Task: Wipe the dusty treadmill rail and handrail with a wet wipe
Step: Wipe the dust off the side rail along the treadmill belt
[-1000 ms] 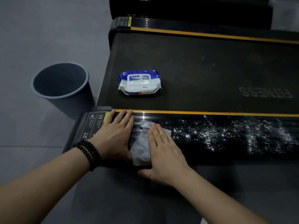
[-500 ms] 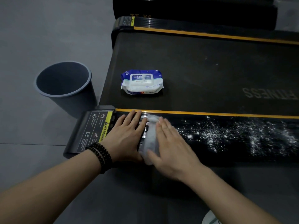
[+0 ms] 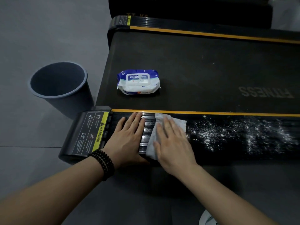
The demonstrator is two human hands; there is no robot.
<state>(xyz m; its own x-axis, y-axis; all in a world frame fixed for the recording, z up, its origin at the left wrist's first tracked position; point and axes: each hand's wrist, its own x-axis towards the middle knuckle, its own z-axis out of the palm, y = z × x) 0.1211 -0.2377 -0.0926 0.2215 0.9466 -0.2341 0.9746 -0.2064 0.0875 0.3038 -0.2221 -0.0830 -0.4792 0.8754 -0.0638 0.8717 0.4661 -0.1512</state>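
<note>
The near black ribbed treadmill rail (image 3: 227,153) runs left to right, with white dust spread over its right part (image 3: 243,135). A white wet wipe (image 3: 177,121) lies flat on the rail. My right hand (image 3: 172,142) presses on the wipe with straight fingers. My left hand (image 3: 128,135), with a dark bead bracelet on the wrist, rests flat on the rail just left of the wipe. Between the two hands a shiny wiped strip of rail (image 3: 146,135) shows. No handrail is in view.
A blue-and-white pack of wet wipes (image 3: 138,82) lies on the treadmill belt (image 3: 203,70). A grey bin (image 3: 60,85) stands on the floor to the left. The rail's end cap carries a yellow warning label (image 3: 90,135). The far rail (image 3: 211,32) runs behind.
My right hand has slid the wipe to the right along the rail toward the dust, and the wipe has spread out. My left hand stays flat on the rail.
</note>
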